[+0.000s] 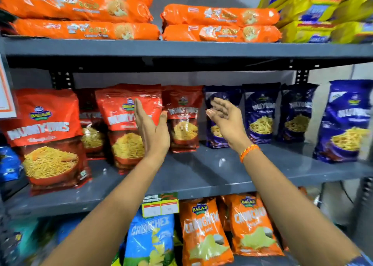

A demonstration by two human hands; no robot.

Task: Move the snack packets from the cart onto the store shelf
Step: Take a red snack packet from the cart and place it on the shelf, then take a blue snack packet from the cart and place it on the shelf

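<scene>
Both hands — left hand, right hand — empty, fingers spread, flanking a red snack packet on the shelf.

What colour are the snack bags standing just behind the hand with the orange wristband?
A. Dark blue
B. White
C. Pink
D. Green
A. The right hand, the one with the orange wristband, is raised in front of the dark blue packets standing upright on the middle shelf; the red packets sit farther left, behind the left hand.
</scene>
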